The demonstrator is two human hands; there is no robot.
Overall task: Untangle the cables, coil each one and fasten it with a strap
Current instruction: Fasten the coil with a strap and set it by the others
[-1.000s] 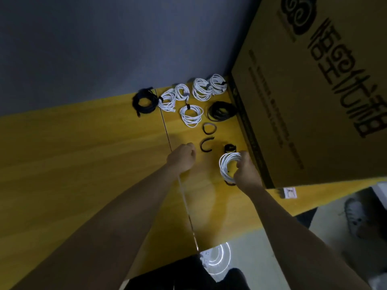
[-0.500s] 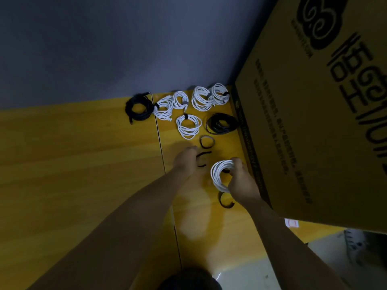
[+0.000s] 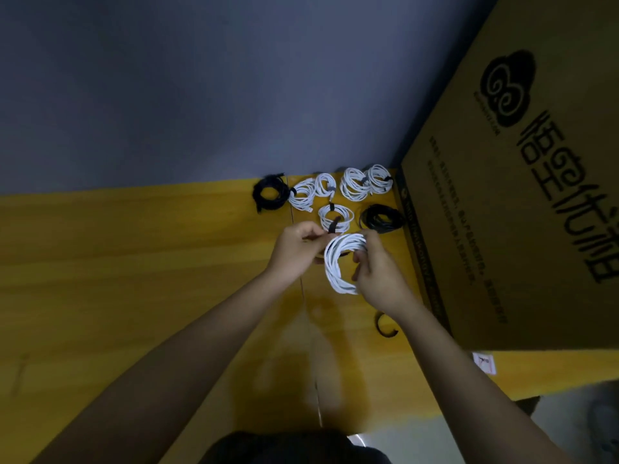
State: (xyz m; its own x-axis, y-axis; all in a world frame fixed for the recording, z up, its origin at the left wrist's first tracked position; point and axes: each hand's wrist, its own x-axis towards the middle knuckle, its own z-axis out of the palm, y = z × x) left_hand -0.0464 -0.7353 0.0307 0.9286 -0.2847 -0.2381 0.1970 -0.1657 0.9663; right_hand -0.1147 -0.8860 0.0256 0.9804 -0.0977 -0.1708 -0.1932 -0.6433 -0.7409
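Observation:
My right hand (image 3: 378,272) grips a coiled white cable (image 3: 335,266) and holds it above the yellow table (image 3: 134,279). My left hand (image 3: 296,251) pinches a black strap (image 3: 332,227) at the coil's upper left edge. Behind them lie several fastened coils: a white coil (image 3: 336,216) with a black strap, more white coils (image 3: 365,182) near the wall, a black coil (image 3: 269,194) at the left and another black coil (image 3: 382,218) beside the box. A loose black strap (image 3: 385,326) lies curled on the table under my right forearm.
A big cardboard box (image 3: 519,212) with black print stands on the table at the right, close to my right hand. A grey wall (image 3: 201,95) backs the table. A small white label (image 3: 484,362) lies at the box's near corner. The table's front edge runs at lower right.
My left hand picked a black strap off the table and brought it to the coil. My right hand lifted the white coil and turned it. The view shifted downwards.

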